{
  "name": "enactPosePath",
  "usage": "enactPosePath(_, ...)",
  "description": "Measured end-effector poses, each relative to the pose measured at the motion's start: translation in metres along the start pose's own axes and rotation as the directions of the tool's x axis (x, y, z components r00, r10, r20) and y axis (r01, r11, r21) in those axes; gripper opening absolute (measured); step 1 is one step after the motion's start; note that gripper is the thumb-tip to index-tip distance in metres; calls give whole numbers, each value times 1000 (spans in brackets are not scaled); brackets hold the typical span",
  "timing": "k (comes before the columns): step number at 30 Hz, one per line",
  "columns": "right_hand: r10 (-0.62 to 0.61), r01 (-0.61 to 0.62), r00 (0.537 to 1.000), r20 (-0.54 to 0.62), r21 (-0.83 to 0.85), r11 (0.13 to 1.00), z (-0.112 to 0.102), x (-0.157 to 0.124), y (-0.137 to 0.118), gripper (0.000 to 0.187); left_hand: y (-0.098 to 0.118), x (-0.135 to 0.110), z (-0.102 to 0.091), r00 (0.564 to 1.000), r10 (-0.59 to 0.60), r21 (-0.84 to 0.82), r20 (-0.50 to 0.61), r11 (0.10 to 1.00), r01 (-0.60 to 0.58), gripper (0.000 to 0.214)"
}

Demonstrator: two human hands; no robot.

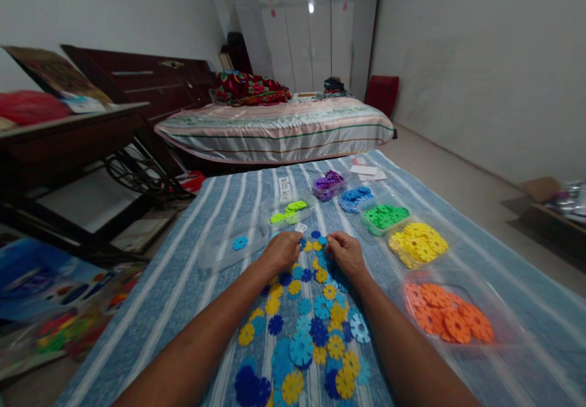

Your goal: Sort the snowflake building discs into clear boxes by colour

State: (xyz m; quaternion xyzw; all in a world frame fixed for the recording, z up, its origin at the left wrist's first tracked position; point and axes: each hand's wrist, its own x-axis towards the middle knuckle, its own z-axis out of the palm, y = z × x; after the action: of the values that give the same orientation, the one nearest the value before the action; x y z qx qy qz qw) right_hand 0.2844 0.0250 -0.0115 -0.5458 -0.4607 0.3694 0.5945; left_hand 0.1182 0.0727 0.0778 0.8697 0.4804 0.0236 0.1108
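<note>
Over a spread of notched plastic discs, my left hand (282,251) is closed, its fingertips pinched at a small dark blue disc (303,244). Facing it, my right hand (347,253) is closed too, thumb and finger at the edge of a light blue disc (323,240). Small yellow discs (316,246) lie between the two hands; whether they are joined I cannot tell. Nearer to me, loose yellow, dark blue and light blue discs (301,348) cover the cloth between my forearms.
Along the right stand clear tubs of orange (451,315), yellow (417,243), green (385,218), blue (356,198) and purple discs (328,182). On the left are a tub with lime discs (289,212) and a tub (215,260) with one blue disc. A bed (279,129) stands beyond the striped cloth.
</note>
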Motion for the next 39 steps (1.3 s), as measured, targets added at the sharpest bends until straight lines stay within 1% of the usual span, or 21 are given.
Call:
enactPosePath(3, -1, 1, 1000, -3, 2, 1000, 0, 0, 0, 24, 0, 9, -5, 998, -51, -103, -41, 994, 47, 17)
enactPosePath(5, -1, 1, 1000, -4, 1, 1000, 0, 0, 0, 24, 4, 19, -7, 993, -98, -193, -63, 978, 84, 19)
enactPosePath(8, -6, 6, 1000, 2, -8, 1000, 0, 0, 0, 24, 18, 42, -11, 984, -165, -334, -65, 933, 134, 24)
enactPosePath(10, -15, 15, 1000, 7, -11, 1000, -1, 0, 1, 23, 35, 62, -16, 978, -195, -438, -66, 887, 147, 27)
enactPosePath(12, -20, 20, 1000, 11, -3, 1000, -1, 0, 2, 23, 56, 82, -25, 974, -205, -544, -94, 830, 122, 34)
enactPosePath(14, -17, 17, 1000, 10, 13, 1000, -1, -1, 2, 23, 75, 99, -37, 976, -184, -644, -116, 762, 67, 38)
enactPosePath(15, -16, 16, 1000, 8, 19, 1000, -1, -1, 2, 24, 82, 106, -42, 979, -170, -762, -113, 647, 25, 38)
enactPosePath(16, -16, 16, 1000, 4, 23, 1000, -1, -1, 1, 24, 86, 111, -46, 980, -164, -818, -109, 575, 6, 35)
enactPosePath(17, -15, 15, 1000, 1, 23, 1000, -1, -2, 0, 24, 88, 114, -48, 980, -167, -834, -111, 552, -1, 30)
enactPosePath(18, -16, 16, 1000, -3, 20, 1000, -1, -2, -1, 25, 87, 115, -49, 979, -172, -836, -112, 548, 1, 26)
enactPosePath(19, -16, 16, 1000, -5, 13, 1000, -1, -2, -1, 25, 83, 114, -47, 978, -178, -820, -112, 573, 10, 21)
enactPosePath(21, -17, 17, 1000, -8, -8, 1000, -1, -1, -2, 26, 69, 104, -40, 977, -183, -775, -105, 631, 35, 13)
enactPosePath(24, -20, 20, 1000, -4, -27, 999, -2, -1, -1, 27, 41, 77, -22, 982, -171, -685, -85, 726, 67, 4)
enactPosePath(25, -17, 17, 1000, -1, -28, 999, -2, -1, -1, 27, 31, 66, -16, 982, -168, -645, -88, 761, 73, 5)
enactPosePath(27, -5, 5, 1000, 3, -31, 1000, -2, -1, 0, 27, 15, 42, -6, 981, -158, -569, -114, 820, 65, 9)
enactPosePath(30, 7, -6, 1000, 5, -38, 999, -3, -2, 0, 27, -3, 7, 5, 974, -151, -471, -171, 881, 55, 12)
enactPosePath(31, 7, -7, 1000, 5, -38, 999, -3, -2, -1, 27, -9, -3, 9, 966, -113, -371, -234, 929, 18, 12)
enactPosePath(32, 9, -9, 1000, 5, -38, 999, -3, -3, -1, 27, -14, -13, 12, 960, -81, -292, -267, 956, -1, 14)
enactPosePath(34, 16, -16, 1000, 1, -38, 999, -4, -4, -1, 28, -23, -28, 19, 954, -44, -180, -298, 984, -11, 19)
enactPosePath(35, 19, -19, 1000, -1, -39, 999, -4, -4, -1, 28, -27, -35, 22, 951, -35, -151, -306, 988, -12, 20)
enactPosePath(39, 20, -20, 1000, -2, -42, 999, -5, -6, -3, 27, -38, -51, 35, 940, -16, -95, -340, 995, -18, 24)
